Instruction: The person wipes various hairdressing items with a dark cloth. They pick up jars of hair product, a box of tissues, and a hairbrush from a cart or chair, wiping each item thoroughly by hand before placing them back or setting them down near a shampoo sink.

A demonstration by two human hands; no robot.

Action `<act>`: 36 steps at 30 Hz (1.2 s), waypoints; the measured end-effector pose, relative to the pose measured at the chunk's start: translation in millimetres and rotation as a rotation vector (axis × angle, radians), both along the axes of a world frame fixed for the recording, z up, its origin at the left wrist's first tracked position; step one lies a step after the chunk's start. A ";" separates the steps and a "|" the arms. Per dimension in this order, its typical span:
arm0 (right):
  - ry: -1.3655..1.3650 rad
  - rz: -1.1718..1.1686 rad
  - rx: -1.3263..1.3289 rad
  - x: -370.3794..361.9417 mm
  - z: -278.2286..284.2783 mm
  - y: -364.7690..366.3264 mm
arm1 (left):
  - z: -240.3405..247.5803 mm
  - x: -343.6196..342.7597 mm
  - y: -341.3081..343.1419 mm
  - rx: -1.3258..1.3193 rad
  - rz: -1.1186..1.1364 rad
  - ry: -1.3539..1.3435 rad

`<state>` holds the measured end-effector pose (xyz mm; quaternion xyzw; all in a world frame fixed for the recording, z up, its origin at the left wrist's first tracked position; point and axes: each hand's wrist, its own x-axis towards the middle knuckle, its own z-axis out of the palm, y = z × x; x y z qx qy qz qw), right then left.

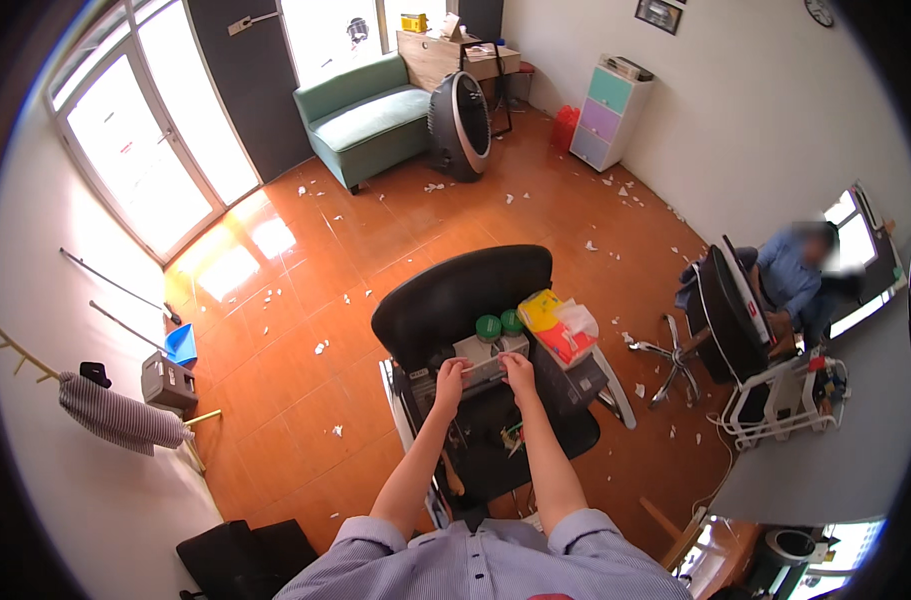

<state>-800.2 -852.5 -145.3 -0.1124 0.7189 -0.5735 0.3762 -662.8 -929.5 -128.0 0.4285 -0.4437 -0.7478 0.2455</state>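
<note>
In front of my chest, my left hand [449,381] and my right hand [518,374] are a short way apart. A thin pale strip [483,366] stretches between them, its ends pinched in my closed fingers; its exact kind is too small to make out. Both hands are above a black chair [460,285] that has things piled on its seat. Two green-lidded jars [488,328] stand just beyond my fingers. To the right, a yellow and red tissue pack [558,328] rests on a dark box [573,382]. Small items, possibly scissors or pens [513,437], lie between my forearms.
White paper scraps [321,348] are strewn over the orange tiled floor. A person [790,270] sits at the right behind an office chair [715,320], near a white rack [785,400]. At left are a blue dustpan [181,344] and a coat stand [207,415]. A green sofa [365,115] stands far off.
</note>
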 end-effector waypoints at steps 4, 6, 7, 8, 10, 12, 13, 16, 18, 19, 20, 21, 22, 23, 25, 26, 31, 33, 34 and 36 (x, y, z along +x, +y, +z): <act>-0.047 0.034 0.046 -36.0 -50.9 -39.1 | -40.7 -57.1 -33.9 -0.071 -0.038 -0.158; 0.010 0.072 0.065 -51.1 -74.3 -52.3 | -56.7 -82.8 -47.4 -0.118 -0.062 -0.182; -0.030 0.040 0.077 -55.0 -82.0 -58.7 | -63.9 -94.0 -52.0 -0.150 -0.055 -0.238; -0.068 0.005 0.088 -59.4 -88.6 -65.8 | -70.0 -104.2 -58.1 -0.184 -0.051 -0.293; -0.184 0.072 0.111 -43.2 -70.0 -77.2 | -98.0 -97.4 -71.3 -0.169 -0.015 -0.375; -0.213 0.028 0.128 -47.8 -77.3 -79.6 | -103.2 -108.9 -74.3 -0.252 -0.109 -0.528; -0.214 0.029 0.127 -48.6 -81.9 -82.0 | -105.9 -112.4 -75.0 -0.252 -0.109 -0.529; -0.162 -0.046 0.095 -49.6 -101.1 -84.7 | -105.1 -118.5 -75.1 -0.328 -0.148 -0.657; -0.218 -0.010 0.051 -56.2 -107.9 -80.3 | -89.0 -123.9 -69.1 -0.287 -0.177 -0.667; -0.216 -0.010 0.045 -55.8 -110.4 -80.0 | -87.3 -125.4 -68.2 -0.293 -0.175 -0.665; -0.198 -0.021 0.020 -54.6 -112.6 -80.0 | -83.8 -126.4 -65.3 -0.265 -0.105 -0.657; -0.184 -0.009 0.002 -46.7 -119.0 -84.6 | -92.3 -118.3 -66.4 -0.225 -0.014 -0.655; -0.181 -0.009 -0.005 -42.2 -105.4 -85.4 | -97.9 -117.0 -65.9 -0.232 -0.012 -0.652; -0.209 -0.074 -0.035 -35.2 -91.9 -85.0 | -103.2 -114.9 -65.4 -0.199 0.096 -0.524; -0.230 -0.157 -0.059 -29.6 -67.3 -76.9 | -98.7 -115.8 -57.5 -0.158 0.183 -0.387; -0.254 -0.176 -0.078 -27.4 -56.8 -72.4 | -89.9 -113.0 -50.8 -0.101 0.217 -0.254; -0.286 -0.222 -0.158 -10.8 5.4 -37.0 | -6.7 -68.2 -22.4 0.156 0.240 0.119; -0.385 -0.191 -0.277 -3.4 28.1 -15.8 | 10.2 -49.7 -10.4 0.179 0.202 0.172; -0.376 -0.206 -0.283 -1.4 34.7 -4.0 | 18.5 -41.9 -3.8 0.208 0.171 0.220; -0.466 -0.084 -0.329 7.0 52.6 18.6 | 36.0 -23.7 6.7 0.202 0.115 0.207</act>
